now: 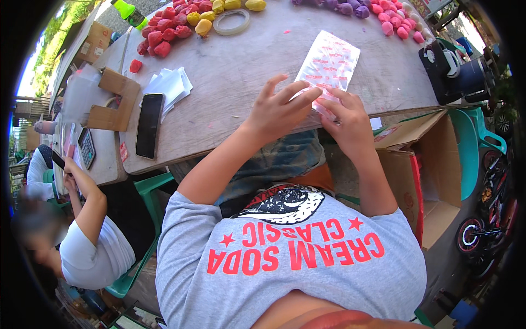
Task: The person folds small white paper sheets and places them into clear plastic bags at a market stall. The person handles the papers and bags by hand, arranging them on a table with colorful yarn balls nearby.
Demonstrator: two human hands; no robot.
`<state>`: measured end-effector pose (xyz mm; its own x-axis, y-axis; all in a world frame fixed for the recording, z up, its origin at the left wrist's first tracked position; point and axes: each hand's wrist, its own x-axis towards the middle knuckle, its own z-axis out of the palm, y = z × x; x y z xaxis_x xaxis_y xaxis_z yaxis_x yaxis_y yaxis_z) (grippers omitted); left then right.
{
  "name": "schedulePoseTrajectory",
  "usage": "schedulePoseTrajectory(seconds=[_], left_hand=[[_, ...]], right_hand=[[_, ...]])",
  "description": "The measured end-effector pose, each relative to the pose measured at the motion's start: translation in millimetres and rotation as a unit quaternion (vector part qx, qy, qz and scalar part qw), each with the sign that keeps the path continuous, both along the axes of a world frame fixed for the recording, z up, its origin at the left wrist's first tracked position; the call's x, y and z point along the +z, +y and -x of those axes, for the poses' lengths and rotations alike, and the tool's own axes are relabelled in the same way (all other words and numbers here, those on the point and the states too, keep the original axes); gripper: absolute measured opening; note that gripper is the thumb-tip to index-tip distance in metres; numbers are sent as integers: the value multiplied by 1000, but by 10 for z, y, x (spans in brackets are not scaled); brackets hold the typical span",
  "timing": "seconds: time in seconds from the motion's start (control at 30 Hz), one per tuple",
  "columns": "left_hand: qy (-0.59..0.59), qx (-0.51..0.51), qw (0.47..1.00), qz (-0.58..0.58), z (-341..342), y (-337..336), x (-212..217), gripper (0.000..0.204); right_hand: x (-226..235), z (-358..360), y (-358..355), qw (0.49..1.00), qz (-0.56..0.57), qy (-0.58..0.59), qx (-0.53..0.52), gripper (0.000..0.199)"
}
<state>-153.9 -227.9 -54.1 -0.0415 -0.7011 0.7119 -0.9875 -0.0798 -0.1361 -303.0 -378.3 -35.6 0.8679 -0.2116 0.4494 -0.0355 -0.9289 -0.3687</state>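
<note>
Two hands (282, 108) at a printed sheet (330, 55) on a table (219, 93)

The sheet, glossy white with red print, lies aslant on the table near its front edge, in front of the seated person. Both hands meet at its near end. The left hand comes over from the left, its fingers spread fairly wide and their tips at the sheet. The right hand (349, 114) is curled narrowly at the same end, thumb and fingers close together; whether either hand pinches the sheet cannot be told.

Along the far side sit red bundles (164, 34), yellow bundles (217, 6), purple bundles (342, 7) and pink bundles (392, 17). A tape roll (246, 22) lies beside the yellow ones. To the left, a dark phone (149, 129) lies by white papers (169, 86), near a cut-open carton (118, 107). Further left, a co-worker (98, 255) in a white shirt holds a dark object.
</note>
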Motion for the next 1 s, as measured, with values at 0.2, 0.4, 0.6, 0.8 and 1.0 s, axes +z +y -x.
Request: schedulePoseTrajectory(seconds=[0.2, 0.4, 0.6, 0.8, 1.0], left_hand=[[216, -21, 976, 14, -82, 37, 13, 13], [263, 33, 963, -60, -74, 0, 70, 16], [-2, 38, 997, -73, 35, -33, 83, 18], [39, 12, 999, 1, 19, 125, 275, 15], [87, 26, 996, 12, -38, 665, 599, 12]], right_hand=[[96, 30, -67, 975, -211, 14, 65, 37], [-75, -26, -104, 981, -186, -34, 44, 32], [-136, -91, -51, 987, -140, -57, 47, 23], [-156, -108, -230, 989, -129, -70, 27, 18], [-135, -172, -347, 992, -113, -47, 13, 24]])
